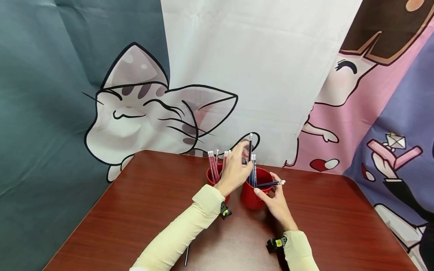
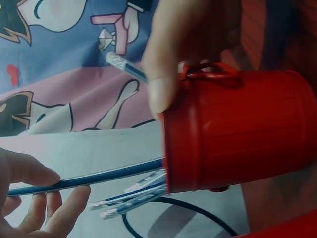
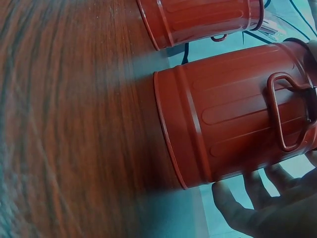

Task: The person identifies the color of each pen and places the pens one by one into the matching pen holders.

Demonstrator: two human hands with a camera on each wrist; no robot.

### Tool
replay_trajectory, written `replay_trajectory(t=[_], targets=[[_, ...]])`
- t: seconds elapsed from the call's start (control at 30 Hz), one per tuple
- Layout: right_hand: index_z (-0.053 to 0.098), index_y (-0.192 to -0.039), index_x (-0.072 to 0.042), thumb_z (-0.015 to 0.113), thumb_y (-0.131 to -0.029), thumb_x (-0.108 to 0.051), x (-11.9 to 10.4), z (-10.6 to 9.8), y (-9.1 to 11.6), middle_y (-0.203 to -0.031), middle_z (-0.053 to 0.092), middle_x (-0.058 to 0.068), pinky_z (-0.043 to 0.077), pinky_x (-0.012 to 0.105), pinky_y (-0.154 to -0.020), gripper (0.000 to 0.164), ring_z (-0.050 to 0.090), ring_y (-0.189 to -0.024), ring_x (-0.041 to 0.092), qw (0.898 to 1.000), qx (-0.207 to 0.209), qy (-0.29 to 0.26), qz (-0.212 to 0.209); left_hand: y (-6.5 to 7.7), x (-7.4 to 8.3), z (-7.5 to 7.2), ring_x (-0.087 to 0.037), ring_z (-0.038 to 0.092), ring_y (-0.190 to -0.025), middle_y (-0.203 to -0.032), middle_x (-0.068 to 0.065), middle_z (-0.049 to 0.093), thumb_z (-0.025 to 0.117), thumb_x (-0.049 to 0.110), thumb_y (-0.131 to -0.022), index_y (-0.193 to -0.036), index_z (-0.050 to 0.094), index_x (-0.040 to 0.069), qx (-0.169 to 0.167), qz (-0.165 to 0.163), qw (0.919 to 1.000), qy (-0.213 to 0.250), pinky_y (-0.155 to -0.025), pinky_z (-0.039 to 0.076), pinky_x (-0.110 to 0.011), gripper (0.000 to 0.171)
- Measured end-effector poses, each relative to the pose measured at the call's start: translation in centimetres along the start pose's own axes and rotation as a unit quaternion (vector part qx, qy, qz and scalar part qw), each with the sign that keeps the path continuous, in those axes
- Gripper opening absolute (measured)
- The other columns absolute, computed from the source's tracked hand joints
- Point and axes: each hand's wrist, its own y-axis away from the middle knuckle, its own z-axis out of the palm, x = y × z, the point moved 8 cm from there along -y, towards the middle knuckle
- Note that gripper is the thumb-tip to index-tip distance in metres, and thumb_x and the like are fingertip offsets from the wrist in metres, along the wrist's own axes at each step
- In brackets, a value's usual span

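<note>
My left hand (image 1: pixel 234 171) pinches a dark blue pencil (image 1: pixel 250 146) between thumb and fingers. In the left wrist view, the lower end of that pencil (image 2: pixel 116 172) is inside the right-hand red bucket (image 1: pixel 253 201). With the thumb near its rim and the fingers around its far side, my right hand (image 1: pixel 278 205) holds this bucket, which stands upright on the table. More blue pencils (image 1: pixel 254 171) lean in it, and one (image 1: pixel 269 184) slants out over the right rim. Left of it is a second red bucket (image 1: pixel 209 176) with several pinkish-red pencils (image 1: pixel 213 165), partly hidden by my left hand.
A dark pencil (image 1: pixel 187 256) lies on the brown table (image 1: pixel 135 210) near my left forearm, partly covered by the sleeve. A printed cloth (image 1: pixel 264 75) with cartoon figures hangs just behind the table's back edge.
</note>
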Motion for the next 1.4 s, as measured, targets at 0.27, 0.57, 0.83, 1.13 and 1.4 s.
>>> replay_trajectory(t=[0.27,0.57,0.83,1.13,1.4], targets=[[0.025,-0.140,-0.019,0.068,-0.082,-0.013,-0.4,0.1,-0.1,-0.134,0.040,0.013,0.049,0.022,-0.080,0.072,0.050,-0.109,0.032,1.000,-0.005,-0.006,0.001,1.5,-1.2,1.0,-0.016,0.059,-0.083,-0.090,-0.008,0.052,0.059,-0.008,-0.073,-0.125,0.045,0.009,-0.033,-0.023,0.9991,0.014,-0.062,0.051,-0.014,0.057],[0.021,-0.141,-0.010,0.066,-0.082,-0.007,-2.8,0.5,0.5,-0.134,0.037,0.022,0.052,0.024,-0.075,0.073,0.054,-0.100,0.028,1.000,-0.011,-0.017,0.015,2.9,-2.1,2.0,-0.020,0.061,-0.084,-0.090,-0.011,0.053,0.058,-0.009,-0.075,-0.128,0.044,0.009,-0.065,-0.038,0.9966,0.033,-0.068,0.053,-0.020,0.057],[0.021,-0.141,-0.009,0.066,-0.083,-0.007,-3.0,0.6,0.6,-0.134,0.037,0.023,0.051,0.023,-0.076,0.073,0.051,-0.104,0.034,1.000,-0.012,-0.012,0.017,3.7,-2.4,2.4,-0.013,0.059,-0.080,-0.090,-0.009,0.053,0.058,-0.005,-0.079,-0.123,0.047,0.005,-0.076,-0.039,0.9962,0.020,-0.068,0.050,-0.015,0.046],[0.022,-0.141,-0.009,0.067,-0.082,-0.009,-2.9,0.5,0.6,-0.134,0.037,0.022,0.048,0.021,-0.078,0.073,0.048,-0.109,0.035,1.000,-0.010,-0.001,0.016,4.5,-2.6,2.8,-0.009,0.060,-0.077,-0.089,-0.010,0.054,0.057,-0.001,-0.082,-0.118,0.049,0.000,-0.090,-0.032,0.9954,0.008,-0.071,0.050,-0.016,0.037],[0.024,-0.140,-0.009,0.067,-0.082,-0.011,-2.7,0.4,0.7,-0.135,0.037,0.022,0.047,0.021,-0.080,0.073,0.047,-0.112,0.038,1.000,-0.009,0.010,0.019,4.5,-2.8,2.8,-0.008,0.059,-0.075,-0.089,-0.010,0.054,0.058,0.000,-0.083,-0.118,0.048,0.002,-0.094,-0.031,0.9951,0.002,-0.070,0.050,-0.014,0.036]])
